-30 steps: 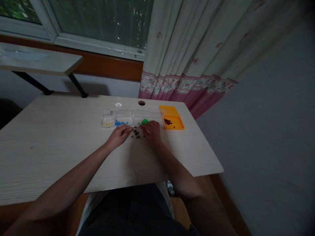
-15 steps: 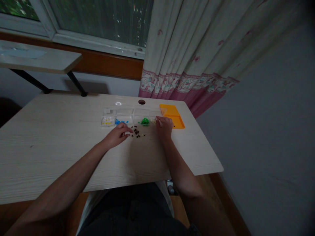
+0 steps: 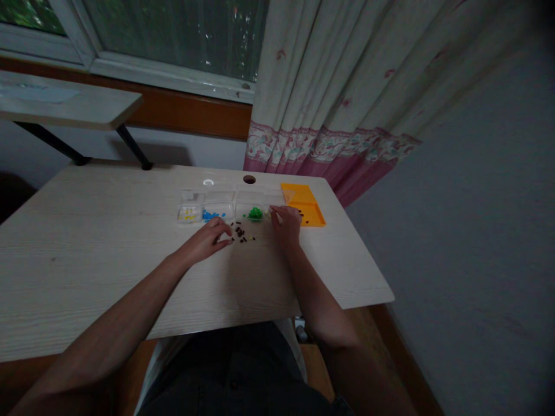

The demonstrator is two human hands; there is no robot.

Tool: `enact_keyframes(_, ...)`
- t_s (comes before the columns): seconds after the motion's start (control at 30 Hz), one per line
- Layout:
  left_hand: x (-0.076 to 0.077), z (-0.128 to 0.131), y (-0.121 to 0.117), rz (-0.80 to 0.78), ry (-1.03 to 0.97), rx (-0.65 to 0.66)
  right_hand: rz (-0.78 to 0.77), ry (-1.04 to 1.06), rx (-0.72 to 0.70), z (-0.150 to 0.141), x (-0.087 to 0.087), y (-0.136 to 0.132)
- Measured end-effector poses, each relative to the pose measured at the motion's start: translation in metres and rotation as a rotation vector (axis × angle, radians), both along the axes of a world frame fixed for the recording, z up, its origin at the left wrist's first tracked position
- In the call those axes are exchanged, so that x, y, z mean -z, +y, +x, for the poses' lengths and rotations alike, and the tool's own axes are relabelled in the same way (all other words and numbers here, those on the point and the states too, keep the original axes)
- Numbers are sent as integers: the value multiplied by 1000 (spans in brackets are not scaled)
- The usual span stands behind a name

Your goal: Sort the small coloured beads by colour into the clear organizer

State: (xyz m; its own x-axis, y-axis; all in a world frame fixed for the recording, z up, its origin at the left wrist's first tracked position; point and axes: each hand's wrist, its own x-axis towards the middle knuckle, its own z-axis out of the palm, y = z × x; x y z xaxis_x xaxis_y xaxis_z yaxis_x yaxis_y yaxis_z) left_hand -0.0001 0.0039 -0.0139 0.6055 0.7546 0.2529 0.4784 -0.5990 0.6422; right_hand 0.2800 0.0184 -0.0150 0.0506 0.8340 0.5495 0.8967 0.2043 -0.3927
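Note:
My left hand [image 3: 209, 239] rests on the table at the left of a loose group of small dark brown pieces [image 3: 240, 232]. Its thumb and forefinger are apart, with no piece visible between them. Over the right end of a row of clear plastic boxes, my right hand [image 3: 286, 226] has its fingertips drawn together by some small cream pieces [image 3: 267, 213]; what they hold, if anything, is too small to make out. Green pieces [image 3: 255, 214], blue pieces [image 3: 211, 215] and yellow pieces [image 3: 188, 215] lie in separate clear boxes. Right of them an orange box [image 3: 315, 216] lies open, partly behind my right hand, with brown pieces inside.
The pale wooden table [image 3: 130, 271] has a round cable hole [image 3: 249, 179] near its back edge. A raised shelf [image 3: 87, 107] on black legs stands at the back left. Behind the table hangs a floral curtain [image 3: 321, 115], and a wall rises at the right.
My right hand has moved right from the brown pieces to the cream pieces near the orange box, then slightly back left. My left hand's fingers, earlier pinched together, have spread.

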Motion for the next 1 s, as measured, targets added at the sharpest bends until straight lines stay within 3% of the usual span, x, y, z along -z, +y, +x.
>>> enact_keyframes(0.37,1,12,-9,136,119,-69,9,-19,-65,-10,-4,-5)
enact_keyframes(0.6,6,14,-2,120,-160,-230,10,-189,-459,-47,-1,-19)
enact_keyframes(0.67,8,15,0,102,-232,-261,57,-193,-508,-57,1,-21)
enact_keyframes(1.0,9,22,-4,-4,-337,-275,159,-153,-492,-69,1,-28)
